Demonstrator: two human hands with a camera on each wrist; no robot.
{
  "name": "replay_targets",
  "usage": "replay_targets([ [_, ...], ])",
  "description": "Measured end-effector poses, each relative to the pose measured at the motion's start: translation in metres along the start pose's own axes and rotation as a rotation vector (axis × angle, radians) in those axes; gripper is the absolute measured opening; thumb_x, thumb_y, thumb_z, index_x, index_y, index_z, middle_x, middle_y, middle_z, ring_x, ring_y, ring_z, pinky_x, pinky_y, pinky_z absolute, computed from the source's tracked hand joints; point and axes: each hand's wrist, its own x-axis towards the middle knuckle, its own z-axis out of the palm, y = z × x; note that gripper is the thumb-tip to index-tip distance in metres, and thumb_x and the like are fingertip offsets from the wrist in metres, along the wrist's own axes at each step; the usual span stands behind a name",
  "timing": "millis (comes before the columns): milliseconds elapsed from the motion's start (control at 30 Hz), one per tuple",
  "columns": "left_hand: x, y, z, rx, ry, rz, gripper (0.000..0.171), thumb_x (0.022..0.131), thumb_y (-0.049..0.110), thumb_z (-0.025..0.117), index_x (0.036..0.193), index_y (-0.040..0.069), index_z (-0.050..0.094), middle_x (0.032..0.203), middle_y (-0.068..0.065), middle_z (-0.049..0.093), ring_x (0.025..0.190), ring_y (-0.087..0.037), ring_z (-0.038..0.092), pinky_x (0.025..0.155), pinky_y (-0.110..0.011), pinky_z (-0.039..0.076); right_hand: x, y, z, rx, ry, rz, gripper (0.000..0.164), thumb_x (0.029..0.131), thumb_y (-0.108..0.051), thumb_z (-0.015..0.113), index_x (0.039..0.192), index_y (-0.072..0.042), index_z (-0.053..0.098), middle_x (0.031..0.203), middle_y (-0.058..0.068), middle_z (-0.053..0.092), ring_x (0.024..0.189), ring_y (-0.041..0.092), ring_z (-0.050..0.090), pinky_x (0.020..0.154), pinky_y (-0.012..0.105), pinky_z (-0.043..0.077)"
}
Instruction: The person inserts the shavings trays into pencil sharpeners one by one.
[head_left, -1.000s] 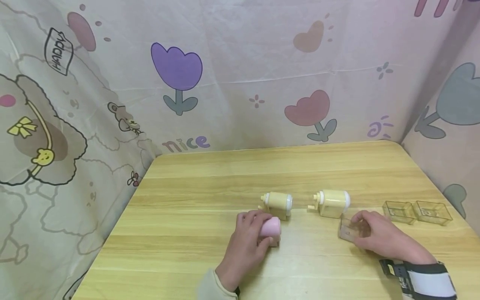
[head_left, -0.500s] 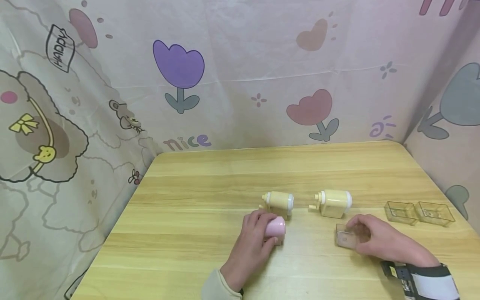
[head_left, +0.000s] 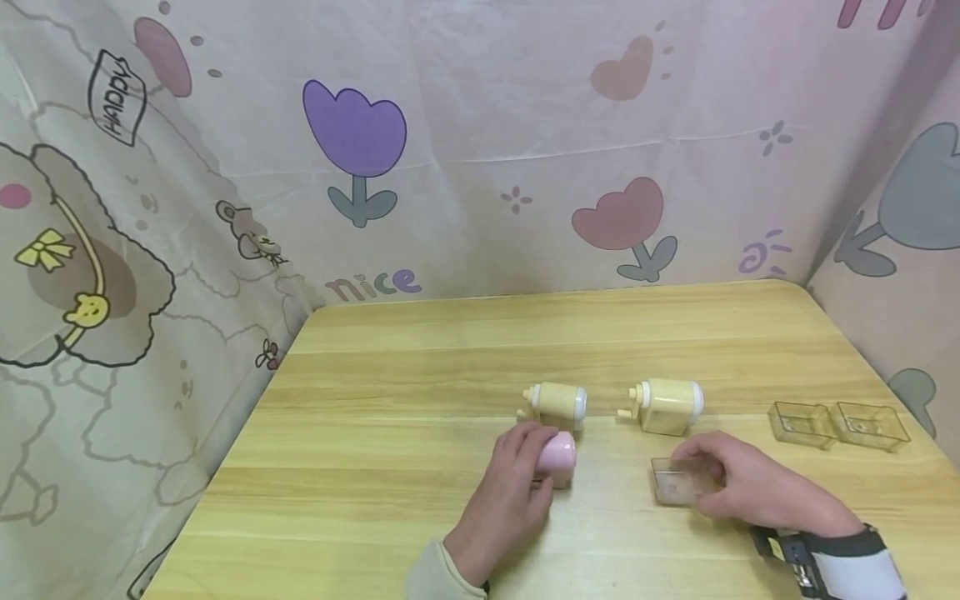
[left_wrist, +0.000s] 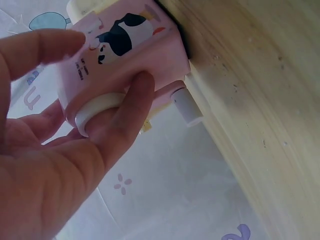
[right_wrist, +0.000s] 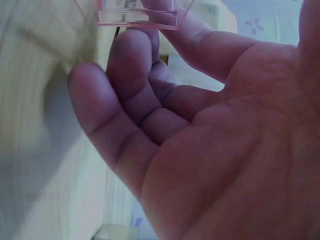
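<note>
My left hand (head_left: 501,507) holds a pink hand-crank pencil sharpener (head_left: 559,452) at the front of the table. In the left wrist view, the sharpener (left_wrist: 150,52) shows a panda picture on its side and a crank with a pale knob (left_wrist: 188,107); my thumb lies along its body. To the right, my right hand (head_left: 768,487) pinches a small clear pinkish drawer (head_left: 667,485), apart from the pink sharpener. Only the edge of that drawer (right_wrist: 137,19) is visible in the right wrist view, between the thumb and fingers.
Behind my hands stand two yellow crank sharpeners, one at left (head_left: 558,400) and one at right (head_left: 670,398). Two clear yellowish drawers, the nearer-centre one (head_left: 783,435) and the outer one (head_left: 892,440), lie at the table's right. Patterned cloth (head_left: 465,150) encloses the table (head_left: 390,375).
My right hand has carried the clear drawer leftward and a little nearer to me, toward the pink sharpener. The left hand and pink sharpener have shifted slightly right.
</note>
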Motion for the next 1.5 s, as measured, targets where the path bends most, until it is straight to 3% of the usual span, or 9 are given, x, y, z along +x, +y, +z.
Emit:
replay_targets([
  [400,0.0,-0.002,-0.001,0.011,-0.019,0.078,0.05,0.085,0.003,0.062,0.133,0.012,0.05,0.132,-0.003,0.049,0.124,-0.022,0.045,0.104,-0.033,0.037,0.011,-0.017,0.012,0.022,0.05,-0.082,0.054,0.068,-0.015,0.076,0.118,-0.007,0.057,0.092,0.0,0.053,0.079,0.008,0.049,0.065,0.027,0.047],
  [600,0.001,-0.002,0.002,0.004,-0.035,0.136,0.051,0.085,0.004,0.063,0.134,0.01,0.05,0.131,-0.003,0.05,0.122,-0.021,0.046,0.104,-0.031,0.036,0.018,-0.022,0.021,0.03,0.052,-0.082,0.056,0.066,-0.013,0.075,0.118,-0.003,0.055,0.09,0.0,0.052,0.078,0.008,0.049,0.065,0.027,0.048],
  [933,0.001,0.0,0.003,0.023,-0.02,0.118,0.054,0.084,0.004,0.064,0.135,0.013,0.049,0.131,-0.004,0.049,0.12,-0.022,0.048,0.102,-0.031,0.038,0.027,-0.03,0.03,0.005,0.098,-0.119,0.051,0.065,-0.013,0.076,0.112,-0.004,0.057,0.092,-0.002,0.053,0.079,0.008,0.05,0.067,0.028,0.048],
  [1200,0.0,-0.001,0.003,0.048,-0.017,0.118,0.054,0.084,0.004,0.064,0.135,0.014,0.048,0.131,-0.004,0.049,0.121,-0.021,0.047,0.102,-0.031,0.038,0.031,-0.036,0.032,-0.009,0.088,-0.143,0.051,0.069,-0.015,0.076,0.116,-0.003,0.057,0.098,0.001,0.056,0.082,0.009,0.052,0.07,0.029,0.05],
  [1500,0.001,-0.002,0.005,0.04,-0.011,0.124,0.054,0.084,0.003,0.064,0.134,0.014,0.048,0.131,-0.003,0.049,0.119,-0.022,0.047,0.101,-0.033,0.04,0.037,-0.042,0.035,0.006,0.085,-0.117,0.053,0.069,-0.015,0.076,0.116,-0.001,0.058,0.098,0.003,0.057,0.082,0.01,0.054,0.069,0.028,0.05],
])
